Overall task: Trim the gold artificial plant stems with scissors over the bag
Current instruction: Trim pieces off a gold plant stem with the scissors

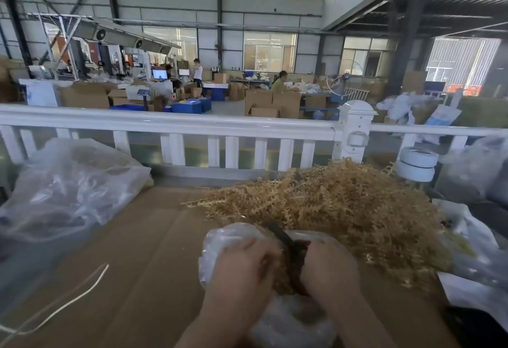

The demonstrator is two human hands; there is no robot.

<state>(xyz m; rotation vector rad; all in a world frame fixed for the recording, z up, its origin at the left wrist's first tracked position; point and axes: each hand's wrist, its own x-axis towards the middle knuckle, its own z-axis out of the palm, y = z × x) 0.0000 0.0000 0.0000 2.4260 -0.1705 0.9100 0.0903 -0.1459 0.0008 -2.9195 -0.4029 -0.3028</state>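
A big heap of gold artificial plant stems [343, 210] lies on the brown cardboard tabletop [132, 265], right of centre. In front of it sits a clear plastic bag [228, 237], open under my hands. My left hand [242, 273] grips a small bunch of gold stems [280, 281] over the bag. My right hand [327, 273] holds dark scissors [286, 240], whose blades point up and away between my two hands. The blur hides whether the blades are apart.
A large crumpled clear bag [68, 188] lies at the left of the table. A white cord [68, 301] trails near the front left. More plastic bags [472, 243] and two tape rolls [416, 166] sit at the right. A white railing [192, 127] runs behind the table.
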